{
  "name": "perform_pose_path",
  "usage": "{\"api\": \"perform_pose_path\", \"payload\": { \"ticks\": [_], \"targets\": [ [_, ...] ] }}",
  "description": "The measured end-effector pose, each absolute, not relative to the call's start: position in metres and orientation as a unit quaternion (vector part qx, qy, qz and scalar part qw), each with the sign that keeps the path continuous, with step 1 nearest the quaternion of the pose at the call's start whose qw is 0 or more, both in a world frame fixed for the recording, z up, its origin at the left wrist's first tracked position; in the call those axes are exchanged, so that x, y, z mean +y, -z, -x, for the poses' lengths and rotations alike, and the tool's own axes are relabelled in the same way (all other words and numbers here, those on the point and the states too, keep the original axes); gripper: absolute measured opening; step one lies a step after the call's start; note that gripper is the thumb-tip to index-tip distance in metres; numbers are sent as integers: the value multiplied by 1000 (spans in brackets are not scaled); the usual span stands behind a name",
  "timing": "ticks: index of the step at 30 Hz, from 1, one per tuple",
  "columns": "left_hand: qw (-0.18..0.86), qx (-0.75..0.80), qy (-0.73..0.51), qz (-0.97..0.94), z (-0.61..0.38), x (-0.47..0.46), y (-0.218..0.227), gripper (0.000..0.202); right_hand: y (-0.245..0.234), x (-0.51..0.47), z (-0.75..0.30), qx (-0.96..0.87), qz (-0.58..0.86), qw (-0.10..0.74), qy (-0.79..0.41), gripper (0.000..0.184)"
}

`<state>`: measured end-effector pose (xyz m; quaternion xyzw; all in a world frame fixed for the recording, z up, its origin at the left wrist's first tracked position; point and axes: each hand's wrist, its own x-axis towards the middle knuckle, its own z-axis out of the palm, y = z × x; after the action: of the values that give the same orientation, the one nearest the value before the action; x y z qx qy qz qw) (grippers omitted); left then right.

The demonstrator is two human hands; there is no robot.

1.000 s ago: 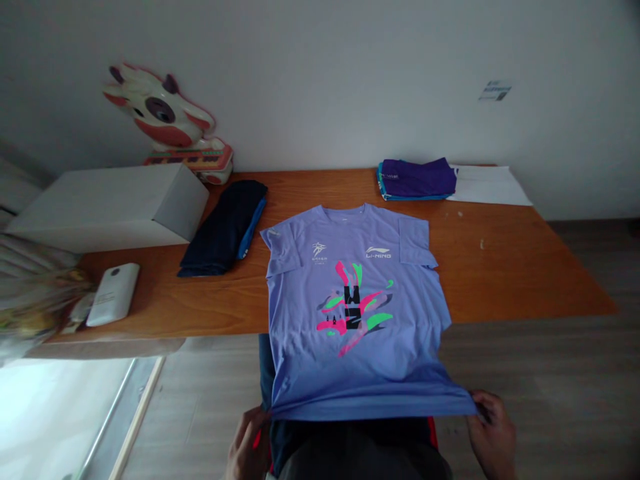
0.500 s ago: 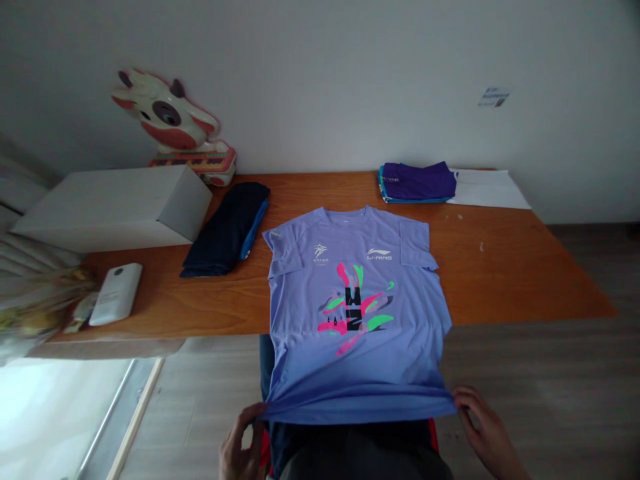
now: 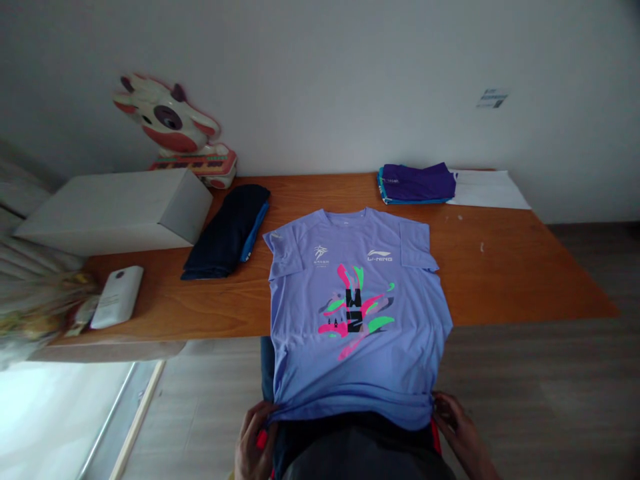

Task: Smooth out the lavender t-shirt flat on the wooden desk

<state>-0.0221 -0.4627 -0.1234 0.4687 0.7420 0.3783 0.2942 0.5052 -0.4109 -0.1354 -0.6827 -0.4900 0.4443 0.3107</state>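
A lavender T-shirt (image 3: 305, 313) with a bright pink, green and black print lies front up, its collar and sleeves on the wooden table (image 3: 510, 280). Its lower part hangs over the front edge towards my lap. My left hand (image 3: 255, 437) pinches the left end of the hem. At the right end of the hem, my right hand (image 3: 457, 423) grips the fabric between thumb and fingers. Between the two hands the hem sags in loose folds.
Folded dark clothes (image 3: 225, 233) lie left of the shirt. A purple folded garment (image 3: 417, 182) tops a pile at the back, beside white paper (image 3: 490, 189). At left are a white box (image 3: 105, 207), a cow-shaped toy keyboard (image 3: 175, 127) and a white device (image 3: 117, 297).
Both hands have moved inward, closer together, still holding the hem. The stretched hem has gone slack and now droops in the middle. The shirt's upper part stays in place.
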Motion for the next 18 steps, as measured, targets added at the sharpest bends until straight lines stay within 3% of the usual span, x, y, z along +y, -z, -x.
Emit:
{"api": "perform_pose_path", "payload": {
  "ticks": [4, 13, 18],
  "targets": [
    [321, 745, -376, -448, 24, -456, 120, 37, 130, -408, -501, -479, 667, 304, -482, 36],
    [334, 774, -347, -410, 18, -452, 98, 51, 132, -404, -514, -486, 690, 314, -435, 40],
    [294, 750, -378, -455, 23, -459, 103, 40, 133, -405, -526, -458, 707, 288, -455, 41]
  ]
}}
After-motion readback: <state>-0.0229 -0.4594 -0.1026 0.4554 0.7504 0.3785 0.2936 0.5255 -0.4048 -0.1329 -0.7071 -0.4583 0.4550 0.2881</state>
